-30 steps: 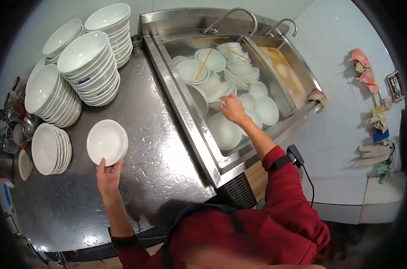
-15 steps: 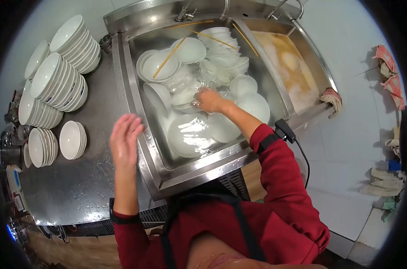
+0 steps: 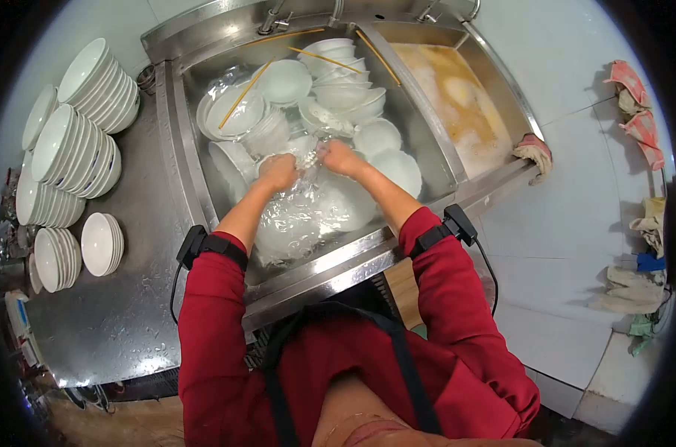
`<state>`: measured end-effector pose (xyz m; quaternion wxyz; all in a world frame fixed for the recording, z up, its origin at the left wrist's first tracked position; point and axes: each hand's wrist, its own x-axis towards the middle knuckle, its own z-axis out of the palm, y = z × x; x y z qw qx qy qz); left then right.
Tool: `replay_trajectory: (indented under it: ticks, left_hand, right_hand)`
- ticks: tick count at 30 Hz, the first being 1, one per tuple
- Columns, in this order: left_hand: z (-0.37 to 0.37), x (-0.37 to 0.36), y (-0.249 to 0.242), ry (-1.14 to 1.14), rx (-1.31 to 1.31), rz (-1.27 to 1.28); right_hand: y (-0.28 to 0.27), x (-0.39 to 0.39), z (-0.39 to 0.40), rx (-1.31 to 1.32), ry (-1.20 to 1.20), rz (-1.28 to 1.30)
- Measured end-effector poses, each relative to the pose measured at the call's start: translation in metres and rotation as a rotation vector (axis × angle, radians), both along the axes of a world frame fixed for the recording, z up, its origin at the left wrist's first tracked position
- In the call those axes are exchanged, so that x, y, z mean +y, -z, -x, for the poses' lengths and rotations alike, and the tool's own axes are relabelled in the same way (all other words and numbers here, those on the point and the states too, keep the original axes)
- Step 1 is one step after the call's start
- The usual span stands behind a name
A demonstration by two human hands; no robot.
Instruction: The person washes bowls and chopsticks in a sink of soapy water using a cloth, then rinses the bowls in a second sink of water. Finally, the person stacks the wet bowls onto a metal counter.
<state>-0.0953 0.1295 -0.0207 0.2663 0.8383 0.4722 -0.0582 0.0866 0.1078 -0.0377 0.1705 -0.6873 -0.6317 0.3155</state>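
Observation:
Both hands are partly under water in the steel sink (image 3: pixel 442 153), among white bowls and plates. My left hand (image 3: pixel 278 173) is left of centre, fingers hidden by rippling water. Close on its right, my right hand (image 3: pixel 339 158) has its fingers curled down into the splashing water; what they touch cannot be made out. Beyond the hands lie a white bowl (image 3: pixel 284 82) and a pile of bowls (image 3: pixel 330 59). A large submerged plate (image 3: pixel 345 201) is below my right hand. Yellow chopsticks (image 3: pixel 246 94) rest across the dishes.
Stacked white bowls (image 3: pixel 77 153) and small dishes (image 3: pixel 102 244) stand on the steel counter (image 3: pixel 129 320) at left. A second basin (image 3: pixel 494 141) at right holds foamy yellowish water, with a pink glove (image 3: pixel 533 155) on its edge. Gloves and cloths (image 3: pixel 642 138) hang on the right wall.
My left hand has moved from above the sink's left edge into the water beside my right hand. The water over the lower plates is more rippled. The view has shifted slightly.

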Motion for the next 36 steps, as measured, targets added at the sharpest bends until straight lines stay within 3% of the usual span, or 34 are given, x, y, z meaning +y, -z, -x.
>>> replay_trajectory:
  ticks: [2,7,9,13,17,19,23,25,26,29,31,33,34,36]
  left_hand:
    - [0.004,0.000,0.012,-0.076,-0.028,-0.062]
    - [0.019,-0.023,-0.010,-0.143,-0.157,-0.069]
    - [0.027,-0.031,-0.014,-0.242,-0.275,-0.069]
    - [0.042,-0.047,-0.004,-0.400,-0.333,0.029]
    - [0.056,-0.077,0.000,-0.532,-0.468,-0.061]
    - [0.064,-0.094,-0.005,-0.656,-0.710,0.085]
    - [0.075,-0.122,-0.032,-0.570,-0.554,0.221]
    - [0.074,-0.132,-0.042,-0.435,-0.354,0.164]
    - [0.073,-0.133,-0.052,-0.375,-0.302,0.179]
    - [0.075,-0.136,-0.045,-0.359,-0.395,0.166]
    - [0.073,-0.134,-0.056,-0.350,-0.324,0.215]
    - [0.073,-0.132,-0.055,-0.361,-0.551,0.030]
    - [0.073,-0.130,-0.054,-0.460,-0.539,-0.001]
    - [0.072,-0.119,-0.055,-0.492,-0.524,-0.144]
  right_hand:
    - [0.006,0.013,-0.001,0.005,-0.054,0.000]
    - [0.047,0.050,-0.009,-0.051,-0.234,0.012]
    - [-0.001,0.040,0.001,0.255,0.006,0.414]
    - [0.037,0.049,-0.005,0.444,0.039,0.533]
    - [0.023,0.043,0.000,0.511,-0.076,0.603]
    - [-0.006,0.027,0.012,0.455,-0.133,0.661]
    - [0.023,0.014,0.034,0.312,-0.095,0.419]
    - [0.073,0.024,0.043,0.182,-0.404,0.196]
    - [0.074,0.023,0.047,0.176,-0.409,0.191]
    - [0.076,0.013,0.058,0.428,-0.172,0.295]
    - [0.031,-0.003,0.062,0.448,-0.043,0.270]
    - [0.006,-0.008,0.060,0.280,-0.157,0.160]
    - [0.001,-0.006,0.062,0.201,-0.251,0.058]
    - [-0.056,-0.018,0.053,0.156,-0.259,0.128]
